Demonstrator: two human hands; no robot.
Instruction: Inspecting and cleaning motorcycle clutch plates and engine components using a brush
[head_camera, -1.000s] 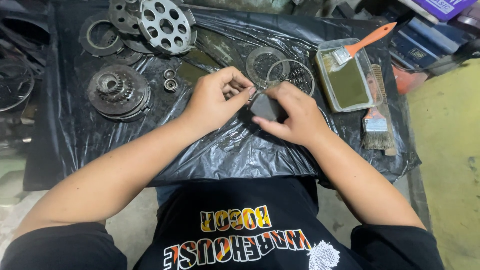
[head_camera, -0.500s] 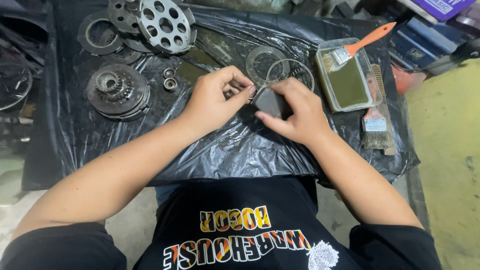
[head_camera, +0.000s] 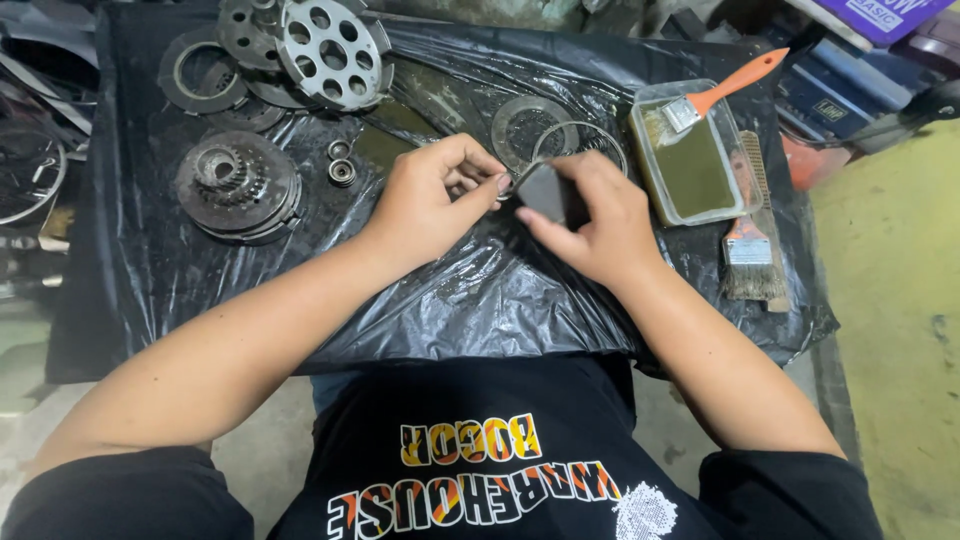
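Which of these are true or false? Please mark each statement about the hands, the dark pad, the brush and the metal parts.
1. The right hand holds a dark pad. True.
2. The orange brush lies on the floor. False: it rests on the tray.
3. The left hand is at the pad, fingers pinched. True.
4. The parts lie on white cloth. False: on a black plastic sheet.
5. The holed disc is above the left hand in the picture. True.
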